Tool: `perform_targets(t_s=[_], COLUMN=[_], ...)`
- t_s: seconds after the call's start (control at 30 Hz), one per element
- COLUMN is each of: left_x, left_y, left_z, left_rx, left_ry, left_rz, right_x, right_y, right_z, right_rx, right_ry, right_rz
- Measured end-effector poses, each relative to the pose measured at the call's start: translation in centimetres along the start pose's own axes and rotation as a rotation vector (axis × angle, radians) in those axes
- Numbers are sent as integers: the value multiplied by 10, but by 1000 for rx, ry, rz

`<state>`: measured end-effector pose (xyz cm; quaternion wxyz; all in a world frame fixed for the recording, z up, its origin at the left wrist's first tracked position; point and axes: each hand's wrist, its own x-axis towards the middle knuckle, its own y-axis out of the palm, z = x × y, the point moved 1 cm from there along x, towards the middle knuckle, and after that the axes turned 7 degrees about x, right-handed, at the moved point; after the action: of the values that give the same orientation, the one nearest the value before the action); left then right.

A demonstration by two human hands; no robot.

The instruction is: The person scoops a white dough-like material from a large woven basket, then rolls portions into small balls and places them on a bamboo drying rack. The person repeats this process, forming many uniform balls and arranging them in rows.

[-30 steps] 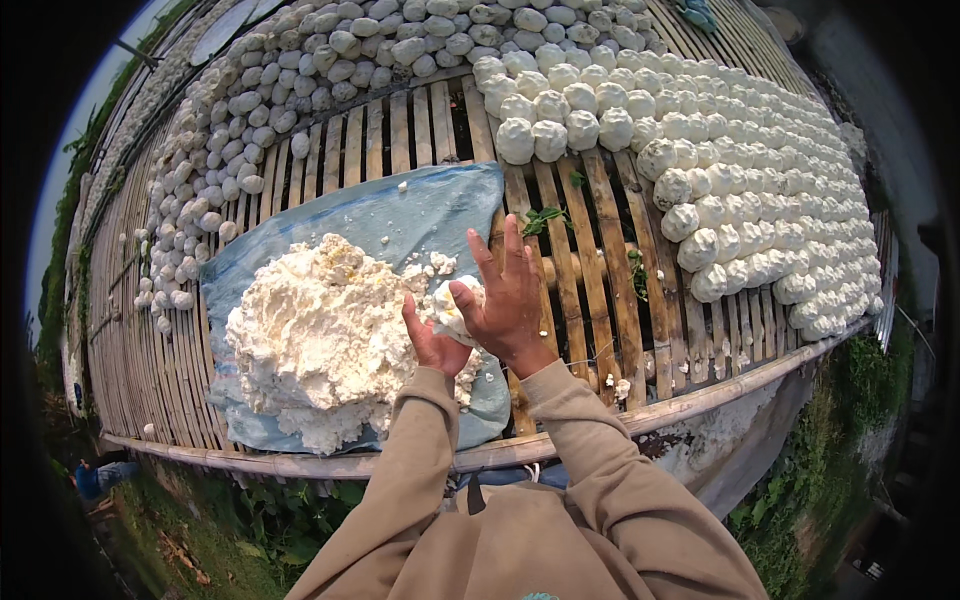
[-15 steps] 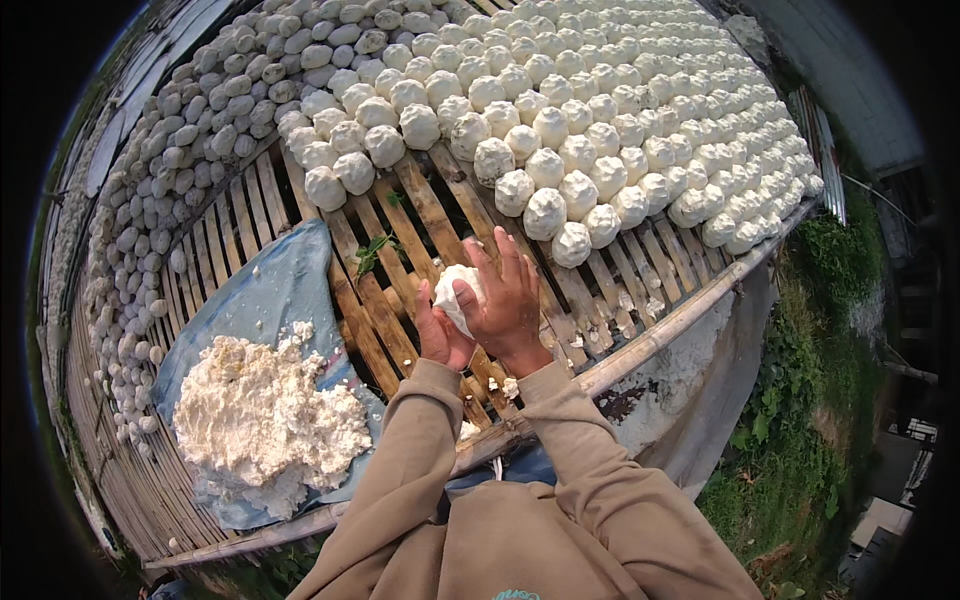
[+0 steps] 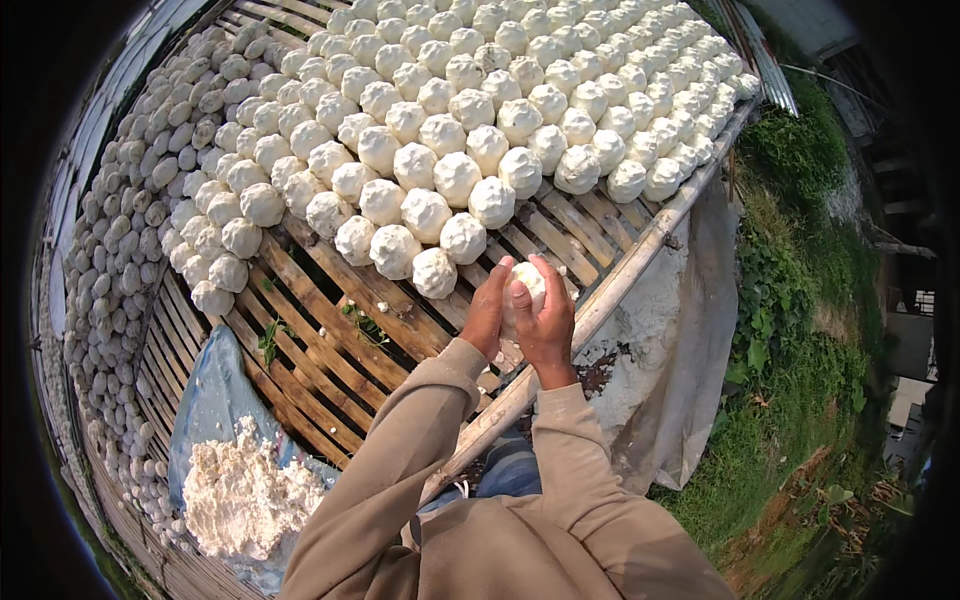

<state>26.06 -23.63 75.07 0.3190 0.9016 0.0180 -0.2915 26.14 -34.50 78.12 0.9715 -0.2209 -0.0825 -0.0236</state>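
Between my two hands sits a white ball of dough-like paste (image 3: 528, 285), raised just above the slats near the front pole. My left hand (image 3: 486, 312) cups its left side, fingers pressed to it. From the right, my right hand (image 3: 548, 325) wraps it with the thumb across the near face. The palms hide the ball's underside. Just beyond my hands, rows of similar lumpy white balls (image 3: 425, 215) lie on a bamboo slat rack (image 3: 330, 355). At the lower left, a heap of crumbly white paste (image 3: 245, 495) rests on a blue sheet (image 3: 215, 385).
Darker, greyish balls (image 3: 150, 165) cover the rack's far left. A bamboo pole (image 3: 610, 310) edges the rack on my side. Green leaf sprigs (image 3: 365, 325) and white crumbs lie among the gapped slats. Grass (image 3: 740, 500) and a grey sheet (image 3: 690, 400) lie to the right.
My hands have moved right and outward along the rack, close to the ball rows. They have closed around the ball, with my right fingers no longer spread. The view has shifted right.
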Motion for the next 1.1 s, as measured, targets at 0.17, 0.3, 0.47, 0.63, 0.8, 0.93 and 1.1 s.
perform_targets(t_s=[0.17,0.3,0.47,0.63,0.8,0.93,1.1], left_x=[56,76,59,23,-41,-105,-196], left_y=[82,111,70,-7,-86,-148,-223], left_z=[-3,-9,10,31,36,46,71], left_rx=[360,518,535,461,429,355,269], left_ry=[98,111,21,-72,-133,-128,19], left_rz=[192,184,113,-28,-151,-285,-622], right_x=[34,88,181,212,216,236,126], right_y=[-84,-123,-145,-144,-162,-168,-15], right_z=[-62,-125,-198,-254,-301,-287,-158], right_rx=[538,307,-116,-402,-522,-683,-220], right_ry=[502,306,290,422,360,472,11], right_rz=[-231,-541,-688,-544,-402,-275,-216])
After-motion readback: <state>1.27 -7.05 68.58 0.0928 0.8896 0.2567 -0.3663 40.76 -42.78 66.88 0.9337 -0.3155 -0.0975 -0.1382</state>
